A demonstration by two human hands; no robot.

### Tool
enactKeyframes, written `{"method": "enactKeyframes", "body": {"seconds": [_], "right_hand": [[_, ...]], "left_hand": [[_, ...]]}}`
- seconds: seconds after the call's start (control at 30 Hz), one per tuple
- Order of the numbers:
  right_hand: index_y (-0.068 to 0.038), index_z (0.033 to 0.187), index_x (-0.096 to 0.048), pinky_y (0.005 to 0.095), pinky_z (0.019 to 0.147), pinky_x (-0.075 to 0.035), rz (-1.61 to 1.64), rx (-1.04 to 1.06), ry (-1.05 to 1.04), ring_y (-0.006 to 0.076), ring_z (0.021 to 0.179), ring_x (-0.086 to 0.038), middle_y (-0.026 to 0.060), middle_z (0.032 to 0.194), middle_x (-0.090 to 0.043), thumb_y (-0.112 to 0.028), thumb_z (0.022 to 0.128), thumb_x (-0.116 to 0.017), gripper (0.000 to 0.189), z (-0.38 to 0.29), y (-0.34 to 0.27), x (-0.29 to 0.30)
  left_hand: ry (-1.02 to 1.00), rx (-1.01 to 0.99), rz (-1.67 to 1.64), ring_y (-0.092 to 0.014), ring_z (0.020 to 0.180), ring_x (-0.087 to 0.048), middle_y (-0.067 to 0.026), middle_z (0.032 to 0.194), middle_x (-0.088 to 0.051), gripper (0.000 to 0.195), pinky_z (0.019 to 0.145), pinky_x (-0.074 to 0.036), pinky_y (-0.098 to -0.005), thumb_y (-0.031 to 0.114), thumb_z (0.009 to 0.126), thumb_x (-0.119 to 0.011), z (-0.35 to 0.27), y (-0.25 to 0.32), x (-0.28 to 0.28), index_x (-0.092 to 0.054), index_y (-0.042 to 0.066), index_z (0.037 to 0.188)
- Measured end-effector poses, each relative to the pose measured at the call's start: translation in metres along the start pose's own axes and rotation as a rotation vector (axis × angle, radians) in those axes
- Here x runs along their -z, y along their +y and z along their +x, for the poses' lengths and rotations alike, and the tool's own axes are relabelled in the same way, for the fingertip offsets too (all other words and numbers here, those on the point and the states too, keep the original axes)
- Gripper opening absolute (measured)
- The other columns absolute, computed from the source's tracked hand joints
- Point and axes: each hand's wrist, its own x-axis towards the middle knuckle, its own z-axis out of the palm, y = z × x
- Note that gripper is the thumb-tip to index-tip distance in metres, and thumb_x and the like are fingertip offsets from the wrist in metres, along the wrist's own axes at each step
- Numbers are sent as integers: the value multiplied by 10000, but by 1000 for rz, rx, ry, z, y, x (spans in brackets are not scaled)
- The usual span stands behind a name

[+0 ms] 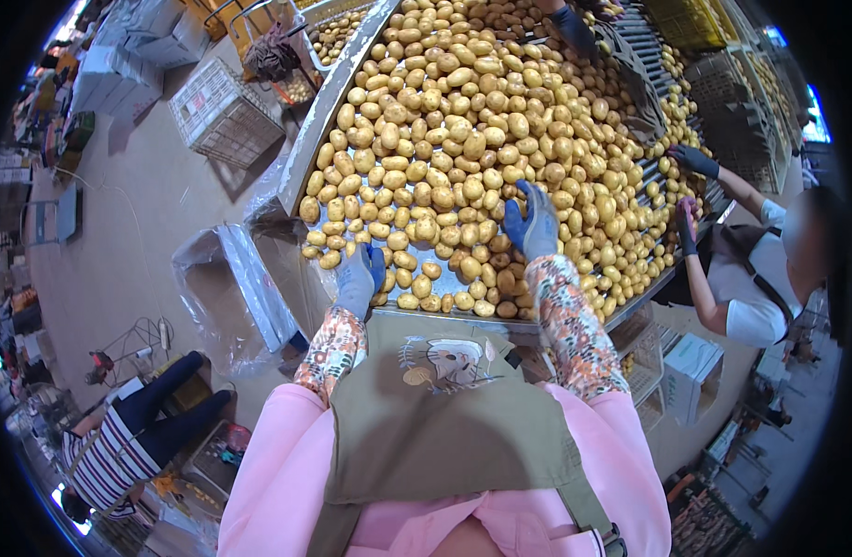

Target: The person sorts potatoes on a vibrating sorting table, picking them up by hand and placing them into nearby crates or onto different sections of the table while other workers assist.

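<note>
Many potatoes [474, 144] lie spread over a metal sorting table [436, 278] in front of me. Gloved in grey and blue, my left hand [360, 275] rests at the table's near left corner, against potatoes; whether it grips one is hidden. My right hand [532, 221], in the same kind of glove, reaches over the potatoes near the middle, thumb and fingers apart, with no potato seen held in it. Some darker potatoes [506, 282] lie just below it. Left of my left hand, a cardboard box lined with clear plastic [301, 278] stands against the table's corner.
A co-worker's gloved hands [696, 161] work at the rollers [652, 170] on the right; another person's dark glove [573, 31] reaches in at the top. A second plastic-lined box [248, 292] and a white plastic crate [224, 111] stand left. The table has a raised metal side rail [328, 104].
</note>
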Motion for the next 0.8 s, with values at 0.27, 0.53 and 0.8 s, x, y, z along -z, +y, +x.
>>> {"method": "enactKeyframes", "body": {"seconds": [0.27, 0.53, 0.8], "right_hand": [[-280, 1489, -277, 489, 1116, -317, -570, -53, -741, 428, 1367, -311, 159, 1527, -285, -579, 743, -709, 912, 47, -11, 11], [-213, 1472, -288, 516, 1002, -426, -696, -89, -840, 379, 1277, -442, 179, 1484, -331, -586, 734, -729, 937, 52, -35, -13], [-192, 1268, -543, 532, 915, -446, -459, -188, -663, 381, 1186, -496, 139, 1243, -527, -265, 875, -598, 403, -4, -23, -36]], "left_hand": [[-43, -10, -71, -448, 822, -624, -266, 870, -638, 309, 738, -478, -514, 355, 924, -525, 7, -10, 3, -565, 53, 972], [-238, 149, 54, -421, 1036, -609, -258, 1069, -642, 421, 897, -470, -485, 437, 911, -499, 10, 3, 23, -603, 72, 1091], [48, -505, 191, -342, 1014, -612, -155, 1166, -614, 338, 877, -481, -443, 302, 919, -533, 19, 146, 59, -607, 86, 1169]]}}
